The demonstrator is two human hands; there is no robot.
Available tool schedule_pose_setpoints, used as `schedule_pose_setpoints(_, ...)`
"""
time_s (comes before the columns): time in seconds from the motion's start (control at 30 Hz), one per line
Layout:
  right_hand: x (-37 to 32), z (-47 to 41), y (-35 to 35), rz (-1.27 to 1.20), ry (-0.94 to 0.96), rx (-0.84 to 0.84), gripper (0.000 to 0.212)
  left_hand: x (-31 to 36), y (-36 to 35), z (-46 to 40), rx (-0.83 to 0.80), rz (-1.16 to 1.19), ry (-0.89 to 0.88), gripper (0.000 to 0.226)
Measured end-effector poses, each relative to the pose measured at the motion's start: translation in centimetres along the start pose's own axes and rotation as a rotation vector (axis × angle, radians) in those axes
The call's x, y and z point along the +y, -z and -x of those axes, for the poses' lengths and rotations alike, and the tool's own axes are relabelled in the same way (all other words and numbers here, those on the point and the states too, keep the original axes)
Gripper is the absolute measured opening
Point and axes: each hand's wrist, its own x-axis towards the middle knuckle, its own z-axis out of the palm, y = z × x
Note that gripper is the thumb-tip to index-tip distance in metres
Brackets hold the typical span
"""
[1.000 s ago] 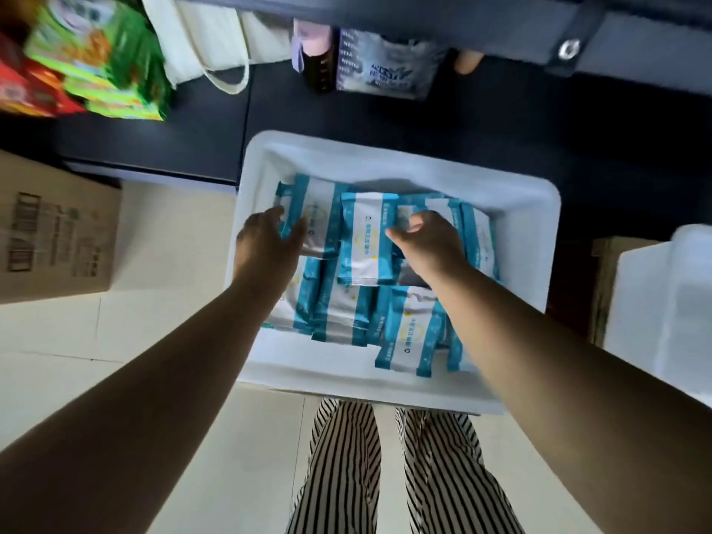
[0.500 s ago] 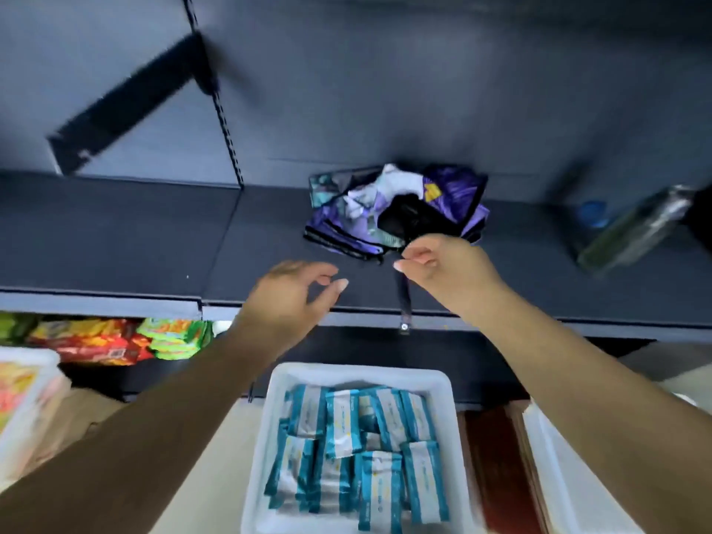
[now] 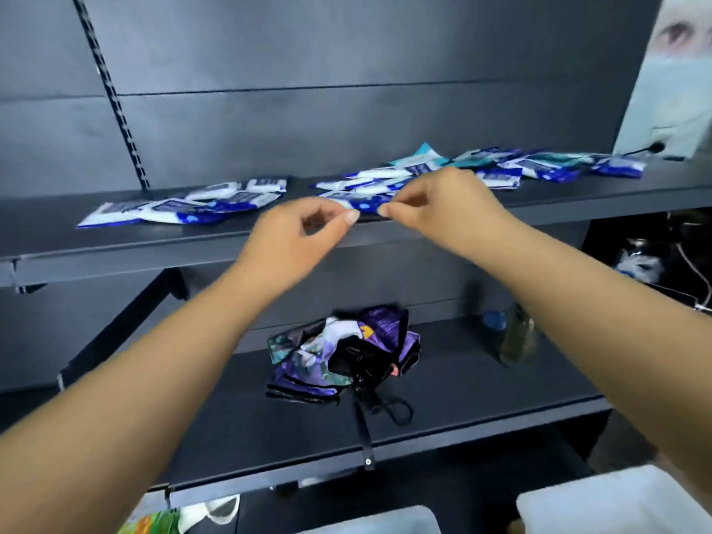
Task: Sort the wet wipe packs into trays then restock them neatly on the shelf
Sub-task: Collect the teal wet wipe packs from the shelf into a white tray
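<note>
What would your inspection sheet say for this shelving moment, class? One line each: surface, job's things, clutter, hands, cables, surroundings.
Surface: dark upper shelf; lower shelf beneath.
Job's things: blue-and-white wipe packs lie loose and unaligned along the upper shelf; some teal packs further back.
Clutter: folded purple umbrella and a blurred bottle on the lower shelf.
Hands: left hand and right hand reach at a pack's front edge; whether either pinches it cannot be told.
Cables: thin wires at far right.
Surroundings: white trays below; a poster upper right.
</note>
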Motion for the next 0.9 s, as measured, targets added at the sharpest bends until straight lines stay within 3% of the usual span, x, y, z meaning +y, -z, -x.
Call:
schedule_pose_setpoints(0.23,6.7,-3.0,2.9,0.090,-0.074,0.006,0.039,0.4,-4.1,-5.2,0.014,-0.110,0.019,0.008)
schedule_pose_setpoints(0.5,20.0,-12.9,2.7,0.034,-0.162,-0.039,0.039,-0.2,-12.4,-16.2,-0.041,-0.318,0.096,0.018)
schedule_pose_setpoints(0.6,23.4,-17.9,3.0,-0.003,-0.146,-0.048,0.033,-0.9,-15.0,-21.3,-0.120,-0.390,0.147,0.026)
schedule_pose_setpoints(0.8,26.7,-28.0,1.2,-0.057,-0.121,-0.146,0.043,-3.8,-19.0,-28.3,-0.226,-0.508,0.325,0.047)
schedule_pose_setpoints(0.9,26.6,-31.6,-0.9,-0.055,-0.074,-0.210,0.041,-4.7,-20.3,-29.6,-0.368,-0.521,0.395,0.057)
